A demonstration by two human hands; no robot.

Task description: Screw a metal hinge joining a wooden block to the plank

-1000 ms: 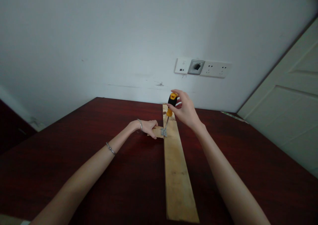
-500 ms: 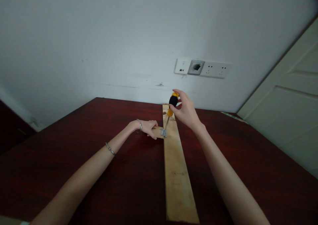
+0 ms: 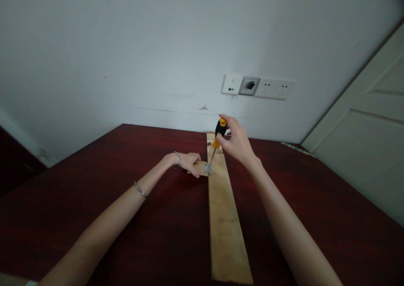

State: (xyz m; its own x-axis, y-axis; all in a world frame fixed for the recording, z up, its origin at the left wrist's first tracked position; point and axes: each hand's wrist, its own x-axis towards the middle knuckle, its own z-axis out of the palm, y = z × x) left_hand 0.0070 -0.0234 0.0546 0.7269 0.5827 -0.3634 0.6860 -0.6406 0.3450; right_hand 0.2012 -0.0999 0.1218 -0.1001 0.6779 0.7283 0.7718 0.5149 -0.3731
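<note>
A long pale wooden plank [image 3: 225, 218] lies lengthwise on the dark red table [image 3: 126, 202]. A small wooden block [image 3: 201, 167] sits against its left edge, joined by a small metal hinge [image 3: 207, 168]. My left hand [image 3: 188, 162] is closed over the block, pressing it down. My right hand [image 3: 235, 142] is wrapped round the black and yellow handle of a screwdriver [image 3: 217, 138], which stands nearly upright with its tip on the hinge.
A white wall stands behind the table with a row of sockets and a switch plate [image 3: 257, 86]. A pale door [image 3: 366, 130] is at the right. The table's far edge runs just behind the plank's end.
My right hand's fingers have shifted slightly round the screwdriver handle, as in turning it. The left hand, block and plank have stayed put.
</note>
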